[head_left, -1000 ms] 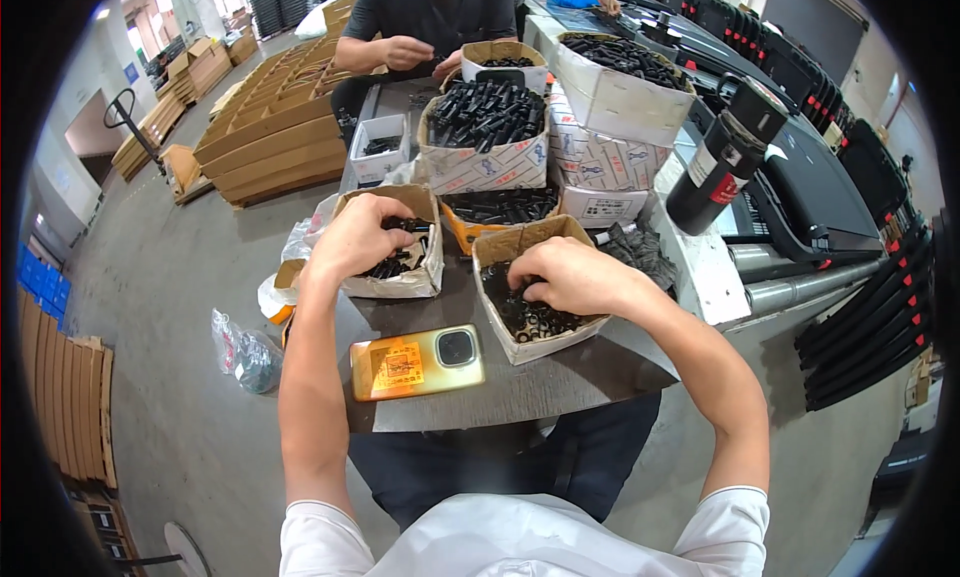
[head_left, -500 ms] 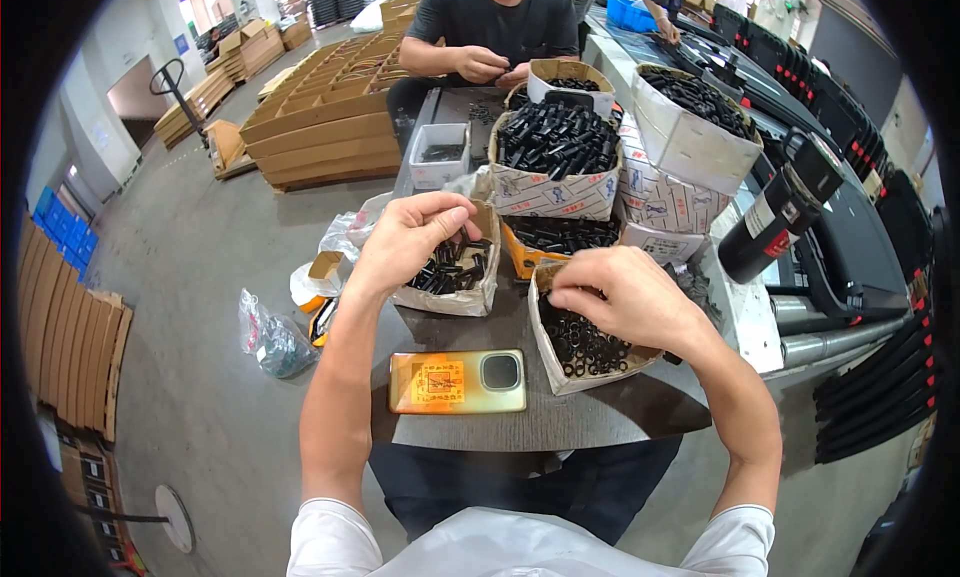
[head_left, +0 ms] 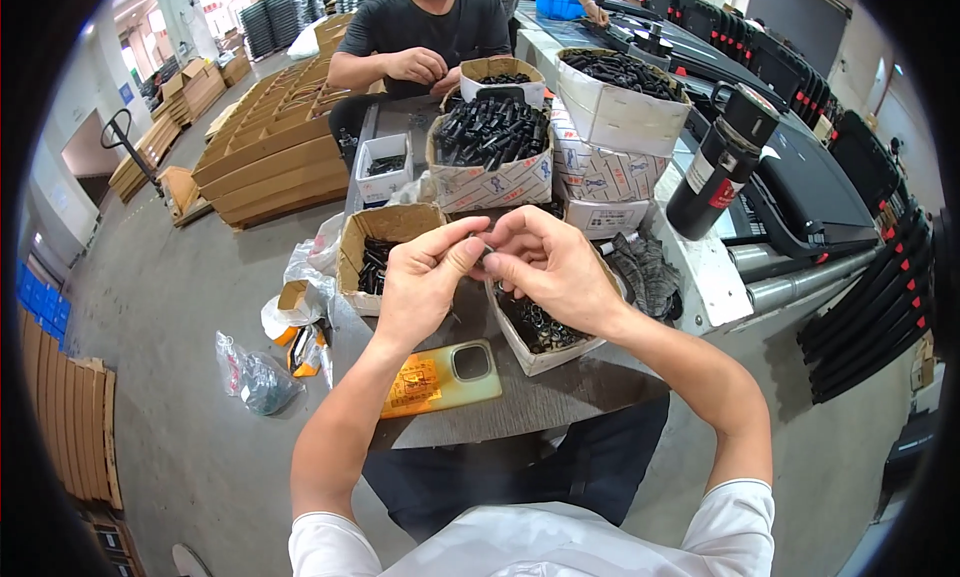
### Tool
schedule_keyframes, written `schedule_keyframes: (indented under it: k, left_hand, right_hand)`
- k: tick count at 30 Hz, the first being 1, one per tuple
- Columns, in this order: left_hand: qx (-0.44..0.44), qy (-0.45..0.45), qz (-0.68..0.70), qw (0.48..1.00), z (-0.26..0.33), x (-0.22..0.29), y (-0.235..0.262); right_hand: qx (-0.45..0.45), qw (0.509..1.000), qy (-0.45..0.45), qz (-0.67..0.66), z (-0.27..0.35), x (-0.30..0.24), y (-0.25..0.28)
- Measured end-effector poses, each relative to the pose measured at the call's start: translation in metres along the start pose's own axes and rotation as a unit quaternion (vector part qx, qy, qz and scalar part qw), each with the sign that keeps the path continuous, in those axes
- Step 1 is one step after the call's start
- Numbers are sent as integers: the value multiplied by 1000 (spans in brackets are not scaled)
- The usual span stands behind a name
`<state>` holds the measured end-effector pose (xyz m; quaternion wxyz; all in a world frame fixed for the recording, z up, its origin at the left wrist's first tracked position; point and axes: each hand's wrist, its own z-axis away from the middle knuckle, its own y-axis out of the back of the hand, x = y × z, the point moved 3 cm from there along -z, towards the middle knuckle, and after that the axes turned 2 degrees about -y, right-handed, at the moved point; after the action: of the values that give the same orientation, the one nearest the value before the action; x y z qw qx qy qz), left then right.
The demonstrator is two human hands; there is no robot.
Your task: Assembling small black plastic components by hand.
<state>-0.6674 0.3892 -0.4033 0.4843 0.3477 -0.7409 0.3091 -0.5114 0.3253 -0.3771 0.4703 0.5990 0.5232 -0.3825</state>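
My left hand point(head_left: 420, 282) and right hand point(head_left: 555, 272) meet over the near part of the table. Between the left thumb and forefinger is a small dark piece point(head_left: 486, 253) that looks like a bolt. The right fingers close around its other side; whether they pinch a part of their own is hidden. Left of the hands stands an open cardboard box point(head_left: 352, 239) with black bolts point(head_left: 374, 265). Partly under my right hand is a box point(head_left: 560, 359) of dark ring-shaped washers point(head_left: 545, 329). A phone point(head_left: 478, 388) lies near the table edge.
Boxes heaped with black bolts point(head_left: 490, 132) stand behind, beside a white box point(head_left: 622, 122). A black flask point(head_left: 715, 167) is at right by a dark crumpled cloth point(head_left: 648, 272). Across the table a person point(head_left: 425, 37) handles something small. Plastic bags point(head_left: 258, 377) lie left.
My left hand has come away from the bolt box and my right hand up out of the washer box. They now meet at a small dark piece. The view has shifted right.
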Motion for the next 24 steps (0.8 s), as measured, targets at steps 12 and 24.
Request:
schedule_keyframes:
  k: [12,24]
  left_hand:
    - [-33,-36,-161,986,13,11,-11]
    - [-15,-47,-58,997,11,1,-14]
  right_hand:
    - [-37,981,50,184,10,-25,25]
    - [18,953,169,249,2,-23,9]
